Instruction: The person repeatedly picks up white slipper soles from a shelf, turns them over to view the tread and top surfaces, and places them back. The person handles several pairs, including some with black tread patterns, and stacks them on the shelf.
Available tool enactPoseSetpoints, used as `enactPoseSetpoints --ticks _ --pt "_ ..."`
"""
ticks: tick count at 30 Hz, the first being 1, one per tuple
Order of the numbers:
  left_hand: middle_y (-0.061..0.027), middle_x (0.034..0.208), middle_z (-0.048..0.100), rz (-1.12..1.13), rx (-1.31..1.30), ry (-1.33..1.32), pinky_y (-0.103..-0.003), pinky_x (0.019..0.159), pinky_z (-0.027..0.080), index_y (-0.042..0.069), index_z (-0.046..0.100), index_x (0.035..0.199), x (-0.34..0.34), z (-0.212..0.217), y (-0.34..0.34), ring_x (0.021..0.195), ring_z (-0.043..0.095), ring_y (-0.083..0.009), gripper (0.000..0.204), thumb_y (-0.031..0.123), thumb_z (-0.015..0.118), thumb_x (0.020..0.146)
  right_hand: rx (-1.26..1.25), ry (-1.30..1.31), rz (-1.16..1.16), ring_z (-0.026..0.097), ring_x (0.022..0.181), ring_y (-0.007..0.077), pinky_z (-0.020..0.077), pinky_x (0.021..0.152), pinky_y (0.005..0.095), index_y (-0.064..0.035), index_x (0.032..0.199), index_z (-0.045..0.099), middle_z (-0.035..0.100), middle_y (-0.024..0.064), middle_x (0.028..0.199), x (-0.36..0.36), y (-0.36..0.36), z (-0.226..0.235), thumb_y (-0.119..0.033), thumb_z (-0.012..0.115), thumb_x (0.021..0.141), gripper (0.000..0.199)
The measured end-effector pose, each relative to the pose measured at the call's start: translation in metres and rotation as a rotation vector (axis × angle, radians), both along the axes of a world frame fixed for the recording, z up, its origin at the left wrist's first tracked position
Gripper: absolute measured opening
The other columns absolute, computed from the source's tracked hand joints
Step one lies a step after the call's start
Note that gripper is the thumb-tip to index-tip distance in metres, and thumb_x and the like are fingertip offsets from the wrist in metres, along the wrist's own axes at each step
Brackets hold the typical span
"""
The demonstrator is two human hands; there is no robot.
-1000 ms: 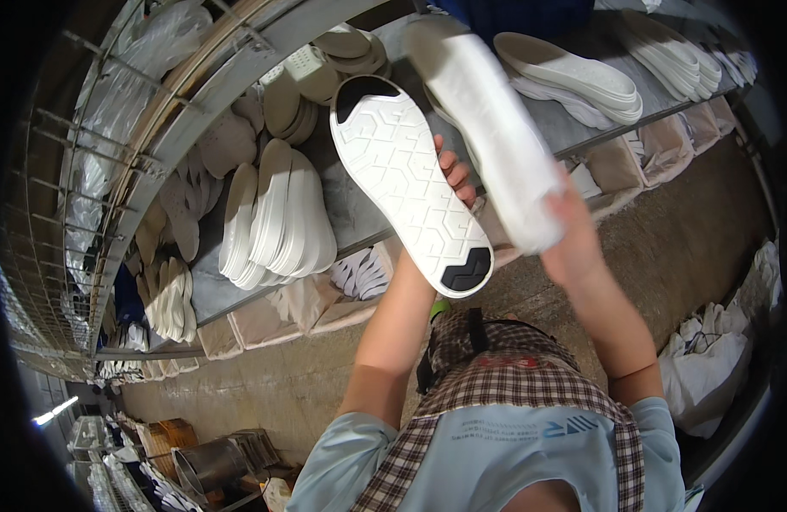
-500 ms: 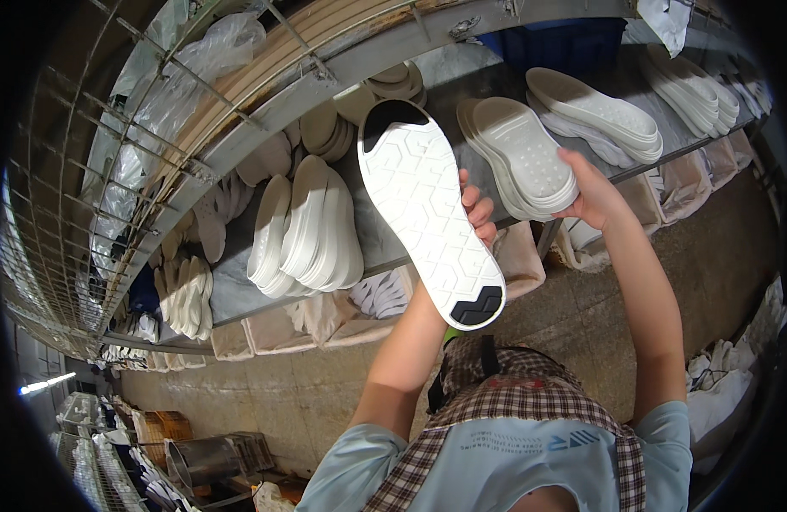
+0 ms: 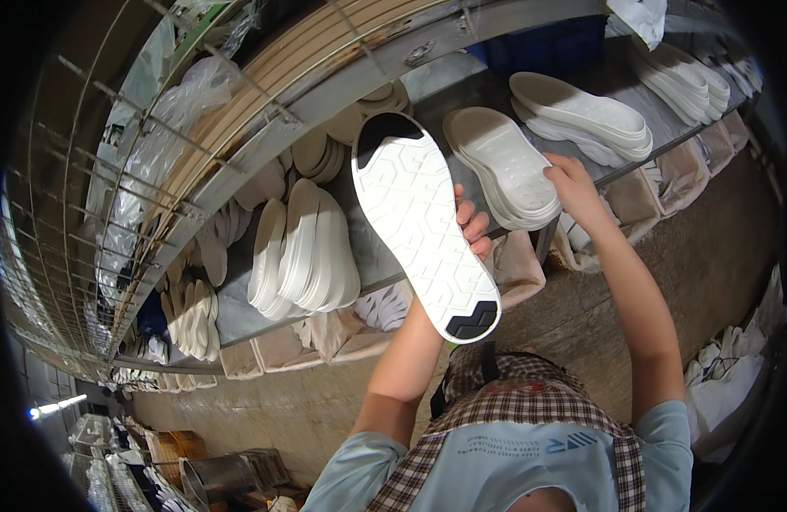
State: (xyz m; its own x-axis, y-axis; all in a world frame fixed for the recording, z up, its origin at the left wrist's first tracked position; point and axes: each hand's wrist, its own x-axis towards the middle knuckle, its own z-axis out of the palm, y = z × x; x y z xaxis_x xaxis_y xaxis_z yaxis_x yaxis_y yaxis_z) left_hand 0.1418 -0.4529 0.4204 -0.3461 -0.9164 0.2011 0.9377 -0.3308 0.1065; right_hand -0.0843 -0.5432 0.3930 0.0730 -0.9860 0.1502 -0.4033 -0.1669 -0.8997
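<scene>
My left hand [image 3: 473,224] grips a white shoe sole [image 3: 423,226], its fingers wrapped round the right edge. The sole is tilted with its patterned underside facing up; black patches cover both ends. On the grey shelf to its right lies a stack of off-white shoe soles [image 3: 500,158], hollow side up with small bumps inside. My right hand [image 3: 574,189] pinches the rim of the top one at its near right edge; part of the fingers is hidden. Another group of white soles [image 3: 312,252] stands on edge left of the held sole.
More soles [image 3: 585,119] lie farther right, before a blue bin [image 3: 543,47]. A metal-edged rack with wire mesh [image 3: 197,128] curves along the left and far side. Cloth-lined bins [image 3: 282,352] hang under the shelf's near edge. White sacks [image 3: 726,384] lie at the lower right.
The view has shifted slightly, so the shelf things sit a little lower and left. My right hand's fingers have closed in at the stacked sole's rim; the left keeps its sole.
</scene>
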Motion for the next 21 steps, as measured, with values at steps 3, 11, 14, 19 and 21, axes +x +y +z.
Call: enactPoseSetpoints --ticks 3,11,14,19,21 --pt "-0.0055 0.079 0.047 -0.007 0.021 -0.013 -0.029 0.055 0.035 0.003 0.051 0.121 -0.004 0.003 -0.001 0.069 0.036 -0.017 0.052 0.045 0.042 0.093 -0.03 0.05 -0.07 0.048 0.105 0.0331 0.037 0.095 0.0383 -0.0032 0.119 0.058 0.056 0.0203 0.112 0.004 0.0 0.0 -0.034 0.05 0.087 0.046" --pt "-0.004 0.069 0.042 -0.16 -0.238 -0.116 -0.03 0.056 0.033 0.003 0.045 0.127 -0.02 0.018 0.012 0.058 0.036 -0.0151 0.061 0.052 0.035 0.092 -0.425 -0.183 -0.062 0.051 0.084 0.0166 0.0425 0.073 0.026 0.0001 0.101 0.059 0.052 0.0114 0.102 0.007 0.076 0.035 -0.008 0.058 0.084 0.019" --pt "-0.005 0.067 0.043 -0.246 -0.337 -0.114 -0.03 0.054 0.031 0.004 0.042 0.131 -0.026 0.019 0.016 0.053 0.037 -0.015 0.063 0.054 0.032 0.093 -0.479 -0.22 0.0 0.054 0.086 0.0199 0.0438 0.074 0.0278 0.001 0.094 0.06 0.052 0.0108 0.101 0.015 0.103 0.035 -0.001 0.059 0.081 0.013" --pt "-0.0062 0.067 0.045 -0.323 -0.356 -0.095 -0.029 0.053 0.031 0.005 0.038 0.133 -0.032 0.018 0.019 0.053 0.04 -0.0155 0.063 0.054 0.03 0.094 -0.406 -0.262 0.018 0.055 0.088 0.0224 0.0447 0.076 0.0308 0.0014 0.089 0.061 0.053 0.0115 0.098 0.022 0.124 0.028 0.002 0.059 0.079 0.01" --pt "-0.0061 0.067 0.045 -0.336 -0.37 -0.097 -0.029 0.053 0.031 0.005 0.037 0.133 -0.034 0.018 0.019 0.053 0.041 -0.0157 0.063 0.054 0.03 0.094 -0.406 -0.265 0.019 0.055 0.087 0.0228 0.0449 0.076 0.0311 0.0013 0.088 0.061 0.053 0.0115 0.098 0.021 0.128 0.026 0.002 0.058 0.079 0.009"
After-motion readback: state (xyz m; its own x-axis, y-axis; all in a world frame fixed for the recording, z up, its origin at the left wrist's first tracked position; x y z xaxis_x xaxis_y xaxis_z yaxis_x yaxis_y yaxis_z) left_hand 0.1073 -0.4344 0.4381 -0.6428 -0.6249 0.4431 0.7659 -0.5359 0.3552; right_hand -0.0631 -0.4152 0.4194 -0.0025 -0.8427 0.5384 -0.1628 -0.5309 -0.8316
